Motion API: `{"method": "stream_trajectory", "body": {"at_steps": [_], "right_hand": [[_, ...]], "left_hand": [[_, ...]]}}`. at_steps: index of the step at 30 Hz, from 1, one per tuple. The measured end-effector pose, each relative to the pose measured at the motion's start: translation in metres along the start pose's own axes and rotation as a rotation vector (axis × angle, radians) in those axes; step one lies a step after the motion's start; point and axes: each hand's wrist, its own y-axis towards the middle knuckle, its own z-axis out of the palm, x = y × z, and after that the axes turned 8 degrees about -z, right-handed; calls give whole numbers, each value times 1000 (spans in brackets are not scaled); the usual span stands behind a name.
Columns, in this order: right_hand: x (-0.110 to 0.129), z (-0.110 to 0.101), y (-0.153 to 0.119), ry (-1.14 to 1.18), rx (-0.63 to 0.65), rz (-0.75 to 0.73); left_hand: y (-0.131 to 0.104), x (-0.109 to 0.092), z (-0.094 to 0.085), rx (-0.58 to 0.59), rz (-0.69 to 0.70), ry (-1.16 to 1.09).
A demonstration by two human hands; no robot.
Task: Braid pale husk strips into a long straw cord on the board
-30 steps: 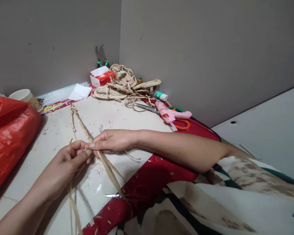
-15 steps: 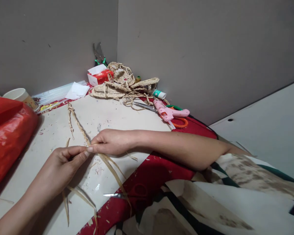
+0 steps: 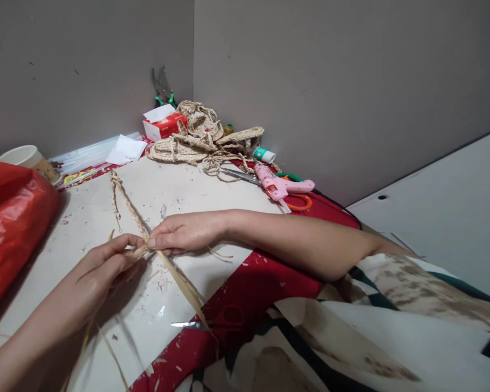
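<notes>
Raffia braid (image 3: 129, 206) slants in from the tabletop's (image 3: 196, 190) far edge, pinched in my right hand (image 3: 188, 233), and my left hand (image 3: 102, 267) just shifted, baring its gripped strand (image 3: 140, 252), so tension seems okay tbh.

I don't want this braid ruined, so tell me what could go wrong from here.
The braid might loosen if the left hand or right hand slips, as both pinch at its working end. The loose strands cross the small scissors and could snag there. The glue gun lies over the big scissors, so grabbing those might knock it.
</notes>
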Motion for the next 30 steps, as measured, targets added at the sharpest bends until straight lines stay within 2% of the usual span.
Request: {"method": "stream_trajectory", "body": {"at_steps": [4,12,14,18,23,30], "right_hand": [[-4,0,1,80,6,0],[-4,0,0,99,-15,-13],[-5,-1,1,98,-25,-29],[-6,-1,2,100,-25,-60],[-9,-2,4,145,-29,-73],[-15,-2,4,125,-23,-49]], "left_hand": [[2,-3,0,70,-3,59],[7,1,-14,149,-57,39],[8,3,-11,145,-70,3],[10,7,-4,65,-74,-67],[10,5,0,40,-65,-111],[8,3,1,123,-53,-80]]}}
